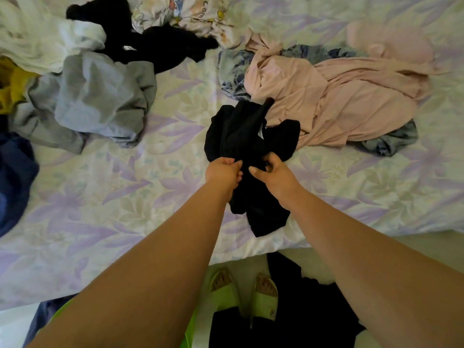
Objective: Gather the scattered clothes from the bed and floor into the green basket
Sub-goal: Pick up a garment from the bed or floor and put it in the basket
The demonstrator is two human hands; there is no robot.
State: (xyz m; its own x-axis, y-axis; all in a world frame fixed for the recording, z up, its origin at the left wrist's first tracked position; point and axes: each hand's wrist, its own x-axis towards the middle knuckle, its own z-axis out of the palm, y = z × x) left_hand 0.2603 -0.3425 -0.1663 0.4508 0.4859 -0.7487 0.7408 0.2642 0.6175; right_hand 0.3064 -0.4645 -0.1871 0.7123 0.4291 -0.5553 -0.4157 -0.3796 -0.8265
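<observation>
1. Black garment (251, 136) bunched on bed (100, 197), centre, near front edge; lower end drapes toward the edge.
2. L hand (222, 173) & R hand (272, 172) both grip it, fingers curled into the cloth, side by side.
3. Pink garment (339, 101) just beside, to the R. Grey top (95, 101) well apart, L.
4. Green basket (189, 332): only rim bits seen at bottom, under L arm.
5. More black cloth (301, 310) on floor by slippers (251, 295).
</observation>
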